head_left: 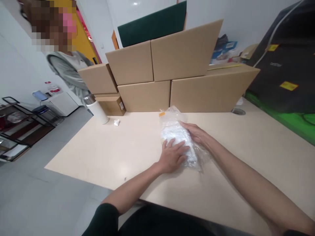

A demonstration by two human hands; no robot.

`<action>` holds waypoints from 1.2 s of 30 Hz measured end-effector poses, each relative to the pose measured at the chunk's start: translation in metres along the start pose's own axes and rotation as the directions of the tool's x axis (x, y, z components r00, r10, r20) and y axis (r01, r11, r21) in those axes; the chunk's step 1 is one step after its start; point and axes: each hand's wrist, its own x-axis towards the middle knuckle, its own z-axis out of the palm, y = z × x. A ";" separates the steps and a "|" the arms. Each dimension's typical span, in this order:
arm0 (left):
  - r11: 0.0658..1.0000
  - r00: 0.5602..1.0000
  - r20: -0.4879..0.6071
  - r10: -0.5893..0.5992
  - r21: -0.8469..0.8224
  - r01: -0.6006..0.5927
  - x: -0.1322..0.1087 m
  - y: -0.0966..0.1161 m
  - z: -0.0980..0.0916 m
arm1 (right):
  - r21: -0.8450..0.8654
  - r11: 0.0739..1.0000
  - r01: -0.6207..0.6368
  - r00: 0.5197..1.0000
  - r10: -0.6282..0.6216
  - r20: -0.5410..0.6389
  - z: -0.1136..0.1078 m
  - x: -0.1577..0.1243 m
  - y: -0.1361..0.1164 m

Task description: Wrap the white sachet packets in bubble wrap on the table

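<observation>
Dark green fabric sleeve (pixel 104 218) nearest, your left hand (pixel 172 157) spreads its grip flat atop the white, clear-plastic-wrapped bundle (pixel 171 129) on the pale flat tabletop (pixel 98 150); your right hand (pixel 195 133) cups its edge, pinch unclear. Lifting that left palm could let loose film (pixel 202 154) unfold.

Whitish package (pixel 169 132), wrapped in crinkled clear plastic (pixel 175 113), orange patch (pixel 161 114) at far end; lies on pale tabletop (pixel 110 150).

Six boxes (pixel 145 97) along the desk's (pixel 105 157) far edge, one green panel (pixel 152 26) above them; one flask (pixel 98 113) and one wad (pixel 116 122) near the far left corner; one packet (pixel 172 129) mid-desk.
</observation>
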 end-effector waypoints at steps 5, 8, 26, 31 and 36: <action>1.000 0.998 -0.053 0.026 0.015 -0.025 -0.005 -0.005 0.005 | 0.152 0.946 -0.285 0.957 0.273 0.099 0.019 0.005 -0.011; 1.000 0.998 -0.066 0.019 0.020 -0.018 -0.006 -0.005 0.006 | 0.123 0.956 -0.266 0.963 0.260 0.068 0.021 -0.001 -0.010; 1.000 0.997 -0.075 -0.008 0.016 0.010 -0.030 0.010 -0.013 | 0.163 0.984 -0.075 0.995 0.062 0.081 0.023 -0.067 0.015; 0.999 0.995 0.099 0.031 0.033 -0.035 -0.044 0.012 -0.028 | 0.164 0.975 -0.152 0.986 0.137 0.100 0.017 -0.078 0.036; 0.995 0.999 0.043 0.030 0.089 -0.034 -0.029 0.009 -0.041 | 0.106 0.984 -0.140 0.985 0.128 0.117 0.007 -0.076 0.044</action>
